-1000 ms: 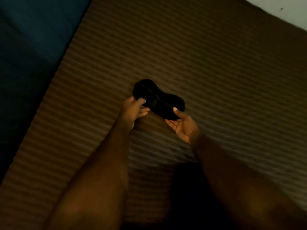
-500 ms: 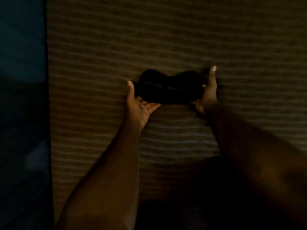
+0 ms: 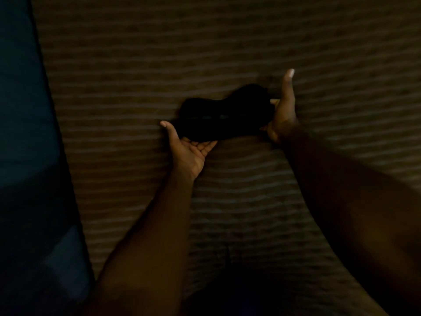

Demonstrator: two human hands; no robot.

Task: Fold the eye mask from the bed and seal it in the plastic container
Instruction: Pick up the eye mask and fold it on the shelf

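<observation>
The black eye mask [image 3: 225, 117] is spread out lengthwise over the striped brown bed cover [image 3: 205, 53] in very dim light. My left hand [image 3: 189, 151] is palm up at the mask's left end, its fingers under the edge and its thumb stretched out beside it. At the right end my right hand [image 3: 283, 115] stands on edge against the mask, thumb pointing straight up and fingers partly hidden behind the fabric. Neither thumb presses on the mask. No plastic container is in view.
A dark blue surface [image 3: 22, 110] runs down the left side beyond the bed's edge. The striped cover fills the rest of the view. A deep shadow lies between my forearms at the bottom.
My left hand let go of its pinch and both hands moved out to the mask's two ends. Since half a second ago the mask's right end has risen a little.
</observation>
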